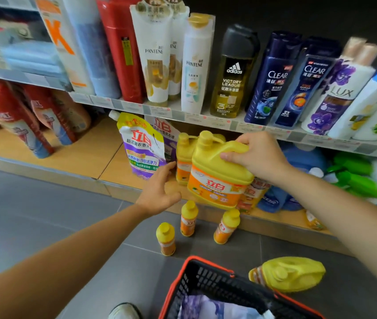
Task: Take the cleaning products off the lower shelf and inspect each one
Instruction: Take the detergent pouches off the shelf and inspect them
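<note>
A large yellow and orange detergent jug (215, 178) stands at the front edge of the wooden lower shelf (86, 155). My right hand (255, 155) grips its handle from above. My left hand (160, 188) hovers open just left of the jug, fingers spread, holding nothing. A second yellow jug (184, 157) stands behind it. Left of that leans a purple and white refill pouch (140, 148). Three small yellow-capped orange bottles (188, 218) stand on the grey floor below the shelf. Another large yellow jug (291, 273) lies on its side on the floor.
A black basket with a red rim (183, 282) sits at my feet, holding a purple pouch. Blue bottles (275, 199) and green spray bottles (353, 178) fill the lower shelf to the right. Shampoo bottles (275, 77) line the upper shelf. Red packs (12, 120) lean at left.
</note>
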A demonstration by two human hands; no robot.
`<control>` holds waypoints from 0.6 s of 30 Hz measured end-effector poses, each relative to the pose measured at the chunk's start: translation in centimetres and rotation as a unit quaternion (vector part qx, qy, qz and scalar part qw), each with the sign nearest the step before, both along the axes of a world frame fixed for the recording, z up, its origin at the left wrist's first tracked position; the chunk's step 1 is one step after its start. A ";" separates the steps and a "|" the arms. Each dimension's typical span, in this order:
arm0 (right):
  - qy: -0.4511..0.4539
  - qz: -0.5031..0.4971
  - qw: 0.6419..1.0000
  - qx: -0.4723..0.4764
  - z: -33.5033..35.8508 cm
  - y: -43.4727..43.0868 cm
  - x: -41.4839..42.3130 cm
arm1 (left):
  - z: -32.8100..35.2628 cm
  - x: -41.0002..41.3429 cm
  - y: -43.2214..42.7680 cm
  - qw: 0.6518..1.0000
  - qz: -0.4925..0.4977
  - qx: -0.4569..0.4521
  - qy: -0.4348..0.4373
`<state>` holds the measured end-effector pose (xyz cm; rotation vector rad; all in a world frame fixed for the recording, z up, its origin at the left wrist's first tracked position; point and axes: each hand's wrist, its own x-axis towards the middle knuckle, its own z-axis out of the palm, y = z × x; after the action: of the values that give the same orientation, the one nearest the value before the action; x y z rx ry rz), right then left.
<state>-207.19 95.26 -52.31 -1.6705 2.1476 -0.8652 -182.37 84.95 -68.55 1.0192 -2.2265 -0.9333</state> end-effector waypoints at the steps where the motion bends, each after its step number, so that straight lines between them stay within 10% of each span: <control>1: 0.005 -0.001 1.000 -0.001 -0.4 -0.6 0.4 | -0.6 -0.2 0.0 0.999 -0.005 0.036 -0.006; 6: 0.022 0.003 1.000 -0.007 -3.0 -3.3 2.2 | -1.8 -3.6 -0.8 0.985 -0.020 0.159 0.056; 18: 0.101 -0.013 0.994 0.029 -6.8 -6.5 0.6 | -4.4 -8.2 -4.4 0.990 0.002 0.135 0.040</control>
<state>-206.62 88.71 -59.14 -1.7713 2.3071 -0.6597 -190.55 80.54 -72.90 1.0801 -2.0699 -1.2763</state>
